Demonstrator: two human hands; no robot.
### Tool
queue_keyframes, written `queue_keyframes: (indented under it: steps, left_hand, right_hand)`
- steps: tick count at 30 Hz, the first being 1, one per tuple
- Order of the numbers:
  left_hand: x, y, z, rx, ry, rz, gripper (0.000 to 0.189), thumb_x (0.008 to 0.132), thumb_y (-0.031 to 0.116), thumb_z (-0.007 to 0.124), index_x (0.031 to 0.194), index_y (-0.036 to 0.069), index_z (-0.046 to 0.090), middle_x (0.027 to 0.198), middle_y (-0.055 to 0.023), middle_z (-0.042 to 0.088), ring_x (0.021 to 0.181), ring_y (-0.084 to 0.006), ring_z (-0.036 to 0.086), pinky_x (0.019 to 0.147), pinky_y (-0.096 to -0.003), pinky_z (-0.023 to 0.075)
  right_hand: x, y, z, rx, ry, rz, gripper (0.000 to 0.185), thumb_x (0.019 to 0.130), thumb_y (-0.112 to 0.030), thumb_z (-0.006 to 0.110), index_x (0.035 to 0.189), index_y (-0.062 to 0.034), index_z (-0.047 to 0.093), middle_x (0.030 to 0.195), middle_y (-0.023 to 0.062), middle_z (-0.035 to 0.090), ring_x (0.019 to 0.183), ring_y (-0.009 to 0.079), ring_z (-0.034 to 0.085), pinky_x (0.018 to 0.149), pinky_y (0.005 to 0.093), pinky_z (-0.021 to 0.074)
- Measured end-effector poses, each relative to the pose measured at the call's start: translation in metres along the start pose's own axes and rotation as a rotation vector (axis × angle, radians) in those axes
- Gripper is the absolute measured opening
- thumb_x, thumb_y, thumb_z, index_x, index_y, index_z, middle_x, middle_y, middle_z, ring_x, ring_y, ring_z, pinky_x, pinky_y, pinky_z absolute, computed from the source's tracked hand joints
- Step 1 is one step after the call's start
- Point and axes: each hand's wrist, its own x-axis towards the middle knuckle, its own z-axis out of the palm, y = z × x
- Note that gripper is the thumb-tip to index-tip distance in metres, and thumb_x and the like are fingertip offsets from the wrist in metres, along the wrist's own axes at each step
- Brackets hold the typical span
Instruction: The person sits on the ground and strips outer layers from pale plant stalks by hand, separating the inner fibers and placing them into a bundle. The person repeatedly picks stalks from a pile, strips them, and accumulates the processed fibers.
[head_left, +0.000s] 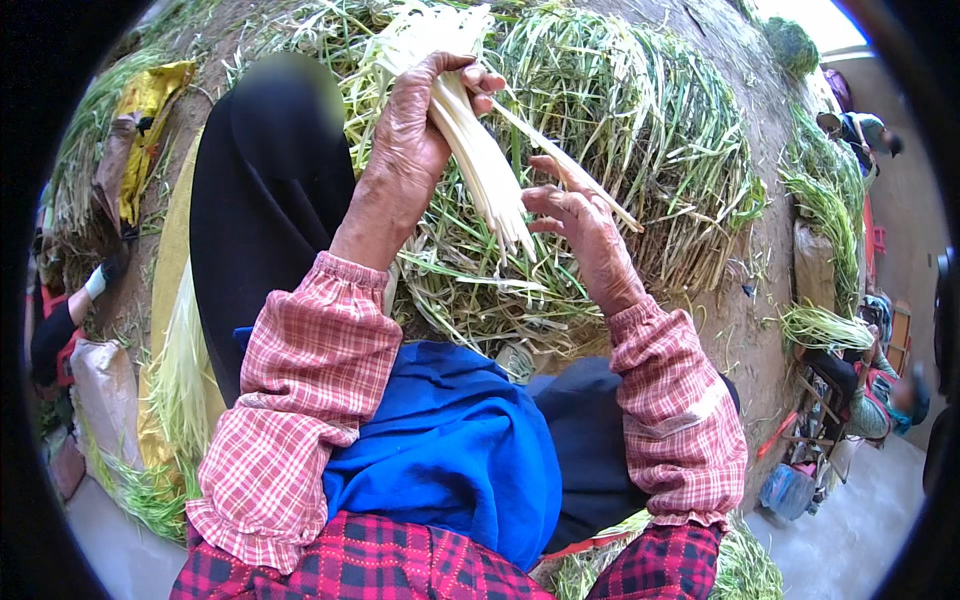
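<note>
My left hand (420, 124) is raised and closed around a bunch of pale, peeled stalks (484, 161), probably garlic shoots or chives, their lower ends pointing down to the right. One separate long stalk (566, 154) slants from the fingers of this hand down past my right hand (574, 214). The right hand's fingers are spread and curled beside the bunch's lower ends; whether they touch the single stalk I cannot tell. Beneath both hands lies a large heap of untrimmed green stalks (622, 97) with brownish lower ends.
Pale stalks (184, 367) lie on yellow sacking at my left. Farther left are a white sack (109, 390) and another person's arm (82, 300). At the right, a seated person (874, 397) holds green stalks near a plastic bottle (787, 491); another person (862, 135) bends beyond more greens.
</note>
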Motion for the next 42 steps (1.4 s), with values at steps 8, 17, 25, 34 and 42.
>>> queue_keyframes:
  steps: [8,17,25,34,42]
  left_hand:
    - [-0.005,-0.012,0.008,0.078,0.015,-0.012,0.009,0.083,0.008,0.055,0.079,0.000,0.052,0.067,-0.0058,0.051,0.071,-0.0204,0.052,0.054,-0.0250,0.0424]
    - [-0.006,-0.011,-0.002,0.058,0.009,0.046,0.012,0.082,0.011,0.057,0.082,-0.001,0.053,0.070,-0.0062,0.050,0.072,-0.0206,0.052,0.053,-0.0250,0.0403]
    - [0.005,0.014,-0.015,0.107,-0.080,0.126,0.021,0.081,0.017,0.059,0.087,-0.002,0.052,0.074,-0.0079,0.051,0.070,-0.0204,0.054,0.058,-0.0265,0.0437]
    - [0.006,0.036,-0.024,0.088,-0.001,0.011,0.014,0.084,0.020,0.054,0.082,0.007,0.049,0.067,-0.0012,0.046,0.060,-0.0149,0.049,0.050,-0.0260,0.0419]
    - [-0.009,0.026,0.000,0.030,0.071,0.272,0.014,0.084,0.018,0.055,0.087,0.006,0.050,0.069,-0.0019,0.047,0.063,-0.0139,0.049,0.051,-0.0245,0.0423]
  right_hand:
    - [0.007,0.003,0.007,0.335,-0.101,-0.003,0.032,0.092,-0.031,0.046,0.109,-0.0048,0.053,0.099,0.0049,0.061,0.093,0.0139,0.055,0.079,0.0314,0.0418]
    - [0.009,0.017,-0.004,0.182,0.017,0.031,0.033,0.094,-0.029,0.041,0.080,-0.0035,0.057,0.067,0.0081,0.062,0.068,0.0177,0.064,0.062,0.0264,0.0493]
    - [0.000,0.030,-0.053,-0.139,0.243,0.188,0.028,0.089,-0.025,0.045,0.076,-0.0048,0.060,0.060,0.0054,0.064,0.058,0.0131,0.066,0.045,0.0190,0.0444]
    - [-0.001,0.027,-0.138,-0.741,0.436,0.215,0.039,0.091,-0.031,0.041,0.067,-0.0081,0.063,0.054,0.0036,0.062,0.048,0.0107,0.060,0.058,0.0256,0.0484]
    - [-0.025,0.012,-0.234,-1.535,0.631,0.247,0.040,0.087,-0.044,0.039,0.083,-0.0118,0.064,0.060,-0.0021,0.062,0.059,0.0163,0.061,0.065,0.0353,0.0456]
